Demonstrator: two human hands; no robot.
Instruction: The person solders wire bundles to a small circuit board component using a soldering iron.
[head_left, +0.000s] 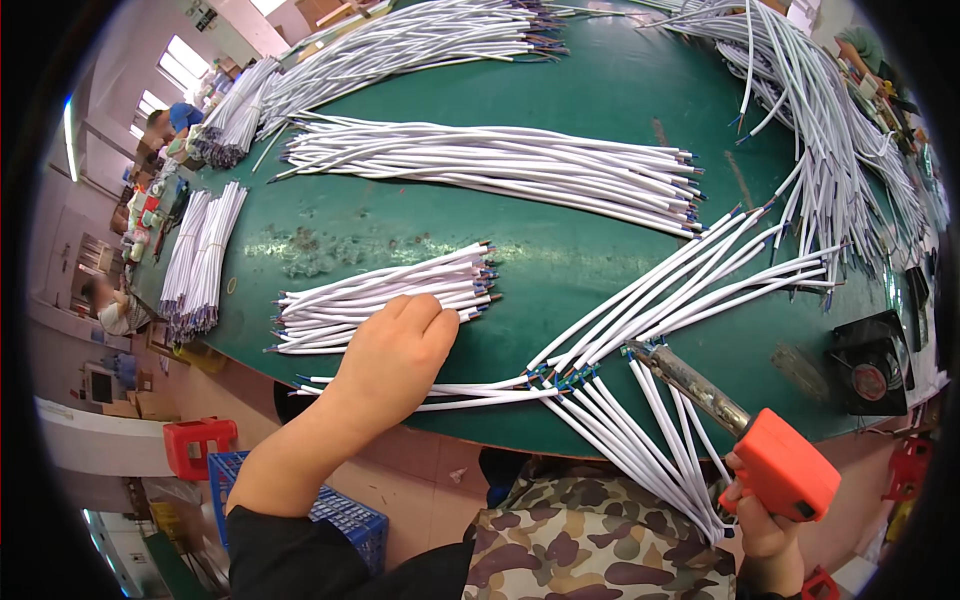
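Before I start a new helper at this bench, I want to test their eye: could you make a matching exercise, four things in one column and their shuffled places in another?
Things
1. Red-handled soldering iron
2. Black fan
3. Blue plastic crate
4. Left hand

Places
A. Over a bundle of short white cables
B. Near the right end of the green table
C. Held in the right hand
D. Lower left, off the table

Pairs: 1-C, 2-B, 3-D, 4-A
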